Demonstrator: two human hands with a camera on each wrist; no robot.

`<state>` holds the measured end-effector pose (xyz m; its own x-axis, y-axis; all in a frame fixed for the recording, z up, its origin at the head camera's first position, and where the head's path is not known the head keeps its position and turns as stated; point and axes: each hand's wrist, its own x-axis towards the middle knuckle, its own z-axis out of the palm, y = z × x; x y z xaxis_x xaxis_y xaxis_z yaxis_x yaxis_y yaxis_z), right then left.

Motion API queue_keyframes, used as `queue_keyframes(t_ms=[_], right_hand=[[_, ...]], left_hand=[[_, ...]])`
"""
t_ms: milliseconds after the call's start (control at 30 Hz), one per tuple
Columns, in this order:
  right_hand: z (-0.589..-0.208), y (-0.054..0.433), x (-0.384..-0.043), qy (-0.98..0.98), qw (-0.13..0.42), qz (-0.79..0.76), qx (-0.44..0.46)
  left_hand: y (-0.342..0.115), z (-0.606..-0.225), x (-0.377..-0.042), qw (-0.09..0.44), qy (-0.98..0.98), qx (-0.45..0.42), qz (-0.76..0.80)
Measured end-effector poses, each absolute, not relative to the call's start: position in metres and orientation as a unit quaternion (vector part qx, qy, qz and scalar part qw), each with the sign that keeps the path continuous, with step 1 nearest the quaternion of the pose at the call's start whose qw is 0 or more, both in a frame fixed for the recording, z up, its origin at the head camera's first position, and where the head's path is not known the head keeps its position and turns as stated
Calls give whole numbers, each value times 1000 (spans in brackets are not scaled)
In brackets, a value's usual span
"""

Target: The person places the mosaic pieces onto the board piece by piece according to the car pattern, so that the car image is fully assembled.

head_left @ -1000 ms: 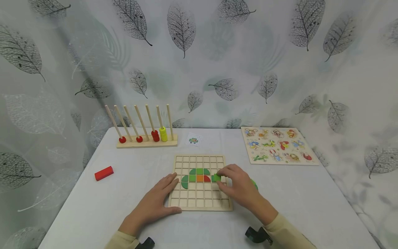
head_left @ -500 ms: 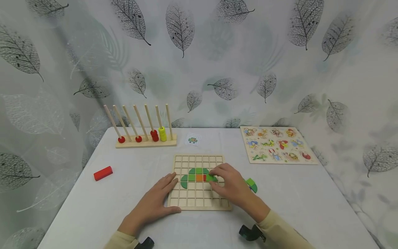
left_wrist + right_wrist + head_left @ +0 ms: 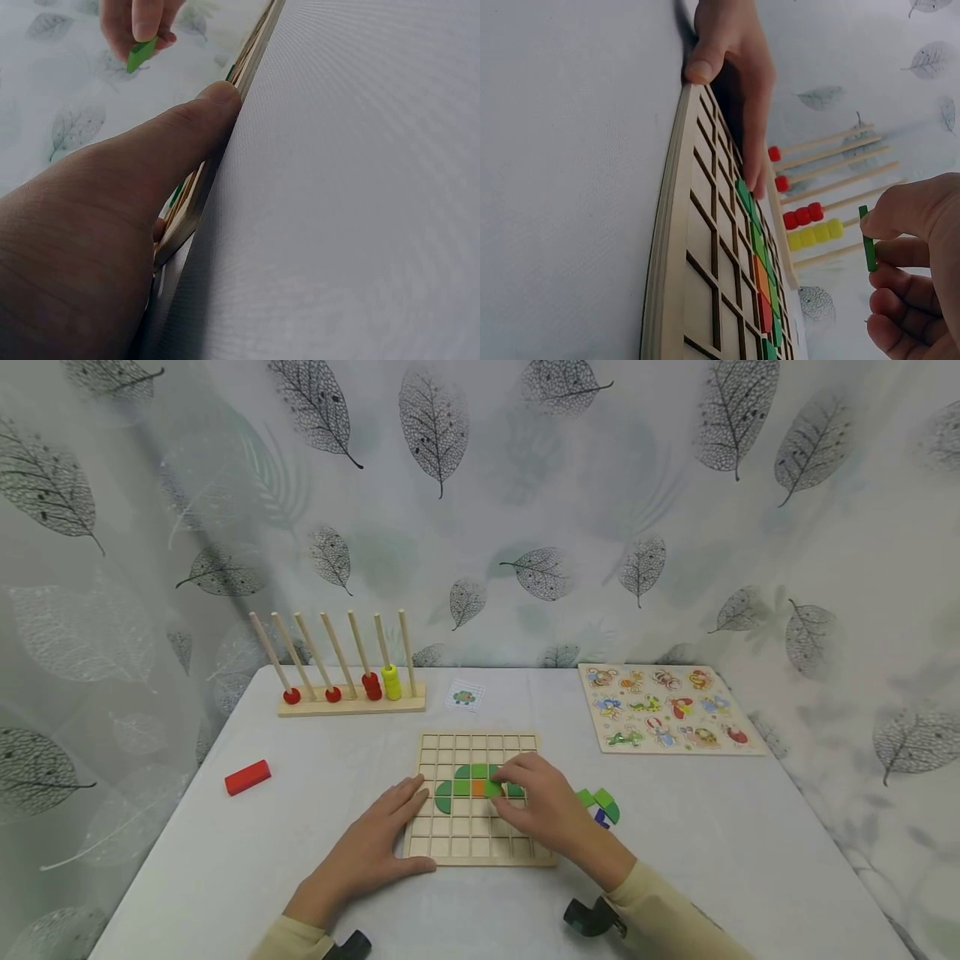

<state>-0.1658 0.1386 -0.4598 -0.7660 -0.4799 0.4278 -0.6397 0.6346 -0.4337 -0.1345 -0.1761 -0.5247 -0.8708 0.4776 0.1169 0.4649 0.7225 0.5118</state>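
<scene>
A wooden grid board [image 3: 487, 852] lies at the middle of the table. Dark green rounded tiles [image 3: 444, 804], light green square tiles [image 3: 462, 787] and an orange tile [image 3: 478, 787] sit in its cells; a red tile [image 3: 765, 311] shows in the right wrist view. My left hand [image 3: 375, 839] rests at the board's left front corner, fingers extended along the left side and thumb against the front edge. Between thumb and fingertips, my right hand [image 3: 551, 806] pinches a light green square tile [image 3: 868, 238], raised above the board and seen edge-on in the right wrist view.
Loose green tiles [image 3: 603, 797] and a blue piece [image 3: 601, 817] lie right of the board. Behind stand a peg abacus [image 3: 352, 703] with red and yellow beads, a small picture card [image 3: 465, 695] and an insect puzzle [image 3: 667, 710]. A red block [image 3: 247, 777] lies at left.
My right hand has moved left over the board, carrying the green tile from the right-hand cells to above the red tile. More loose tiles now show beside it. The left hand stays put.
</scene>
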Motion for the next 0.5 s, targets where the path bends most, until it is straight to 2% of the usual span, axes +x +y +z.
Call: queue_keyframes(t_ms=[500], right_hand=[[-461,130,-168,-895,116,294,315]], left_hand=[[-177,-526,-135,5,923,259,285]])
